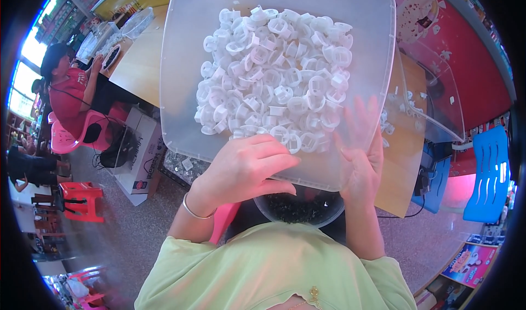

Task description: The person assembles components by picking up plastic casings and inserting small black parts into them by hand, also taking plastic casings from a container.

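A large translucent plastic tub [183, 52] is tilted up in front of me. Many small white ring-shaped plastic parts [274, 74] are heaped on its bottom. My right hand [361, 162] holds the tub at its near right corner, and its spread fingers show hazily through the wall. Across the near rim reaches my left hand [249, 165], fingers bent over the lowest white parts. Its thumb stands apart from the fingers, and no part shows between them. Below the tub, close to my body, is a clear bowl [263, 207] with small dark pieces, partly covered by the tub.
Behind the tub is a wooden table [139, 74], with loose white pieces [386, 124] on its right part. A clear panel [438, 90] stands there. A person in red [68, 93] sits at the left near a cardboard box [139, 151]. Blue chairs [489, 173] are at the right.
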The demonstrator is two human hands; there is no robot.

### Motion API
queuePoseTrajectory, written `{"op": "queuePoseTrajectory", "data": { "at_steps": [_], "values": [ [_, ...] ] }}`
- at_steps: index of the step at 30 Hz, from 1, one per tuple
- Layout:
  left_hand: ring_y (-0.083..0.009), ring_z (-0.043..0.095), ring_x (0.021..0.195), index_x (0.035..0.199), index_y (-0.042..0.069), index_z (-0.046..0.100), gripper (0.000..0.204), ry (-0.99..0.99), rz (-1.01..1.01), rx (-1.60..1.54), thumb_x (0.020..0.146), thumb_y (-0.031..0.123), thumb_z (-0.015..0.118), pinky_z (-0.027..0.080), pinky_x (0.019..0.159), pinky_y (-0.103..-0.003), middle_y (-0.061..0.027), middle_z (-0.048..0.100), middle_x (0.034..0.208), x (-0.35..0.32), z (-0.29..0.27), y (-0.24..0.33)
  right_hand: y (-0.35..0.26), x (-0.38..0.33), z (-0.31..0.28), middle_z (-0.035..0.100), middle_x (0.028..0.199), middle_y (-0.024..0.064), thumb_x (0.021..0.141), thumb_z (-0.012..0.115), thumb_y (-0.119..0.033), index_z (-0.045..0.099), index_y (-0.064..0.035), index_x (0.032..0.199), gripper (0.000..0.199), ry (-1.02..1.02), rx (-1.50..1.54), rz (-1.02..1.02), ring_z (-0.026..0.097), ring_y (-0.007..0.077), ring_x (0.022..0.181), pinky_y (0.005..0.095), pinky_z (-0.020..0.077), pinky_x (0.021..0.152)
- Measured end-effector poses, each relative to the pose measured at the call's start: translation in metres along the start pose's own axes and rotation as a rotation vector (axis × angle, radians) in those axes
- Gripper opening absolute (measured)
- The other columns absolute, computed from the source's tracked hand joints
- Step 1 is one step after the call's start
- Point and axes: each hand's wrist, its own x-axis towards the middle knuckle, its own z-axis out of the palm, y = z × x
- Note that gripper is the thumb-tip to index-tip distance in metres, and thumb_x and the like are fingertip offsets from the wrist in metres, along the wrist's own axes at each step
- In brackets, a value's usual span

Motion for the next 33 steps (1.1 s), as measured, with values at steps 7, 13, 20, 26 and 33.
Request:
{"op": "queuePoseTrajectory", "data": {
  "at_steps": [7, 13, 20, 26, 33],
  "values": [
    [-0.0217, 0.058, 0.058, 0.078, 0.003, 0.065, 0.037, 0.245, 0.218, -0.071, 0.06, 0.03, 0.081, 0.048, 0.053, -0.028, -0.005, 0.063, 0.07, -0.004, -0.002, 0.003, 0.001, 0.011, -0.004, 0.026, 0.146, 0.0112, 0.066, 0.036, 0.008, 0.02, -0.009, 0.144, 0.081, 0.033, -0.015, 0.029, 0.028, 0.0281, 0.133, 0.0495, 0.0304, 0.102],
    [-0.0167, 0.057, 0.054, 0.07, 0.004, 0.064, 0.039, 0.741, 0.33, -0.071, 0.074, 0.042, 0.072, 0.046, 0.048, -0.025, -0.0026, 0.061, 0.063, -0.024, -0.011, -0.001, -0.021, 0.051, 0.006, 0.036, 0.139, 0.0131, 0.069, 0.035, 0.011, 0.028, -0.0066, 0.141, 0.074, -0.017, 0.047, -0.008, 0.041, 0.0232, 0.124, 0.0375, 0.041, 0.095],
    [-0.0198, 0.057, 0.067, 0.076, -0.002, 0.059, 0.013, 0.683, -0.261, -0.154, 0.083, 0.009, 0.058, 0.045, 0.06, -0.027, -0.0099, 0.058, 0.072, -0.026, 0.003, -0.043, -0.026, 0.134, 0.018, 0.018, 0.147, 0.011, 0.075, 0.039, 0.006, 0.018, -0.0172, 0.144, 0.075, -0.037, -0.005, 0.009, 0.046, 0.034, 0.115, 0.0554, 0.0446, 0.084],
    [-0.0218, 0.056, 0.099, 0.104, -0.001, 0.057, 0.026, 0.409, -0.428, -0.112, 0.083, 0.015, 0.062, 0.043, 0.086, -0.029, -0.011, 0.058, 0.104, -0.016, 0.046, -0.101, 0.011, 0.193, -0.002, 0.015, 0.148, 0.0119, 0.08, 0.037, 0.006, 0.014, -0.0186, 0.145, 0.073, 0.018, -0.016, 0.084, 0.049, 0.0329, 0.111, 0.0558, 0.0456, 0.08],
    [-0.0361, 0.043, 0.119, 0.121, 0.0, 0.047, 0.054, 0.283, -0.459, -0.034, 0.078, 0.024, 0.068, 0.034, 0.1, -0.04, -0.0216, 0.046, 0.126, -0.017, 0.091, -0.15, 0.042, 0.202, -0.004, 0.05, 0.107, 0.0076, 0.066, 0.039, 0.01, 0.046, -0.0101, 0.124, 0.062, 0.166, -0.049, 0.161, 0.052, 0.0208, 0.092, 0.0397, 0.05, 0.074]
  ]
}}
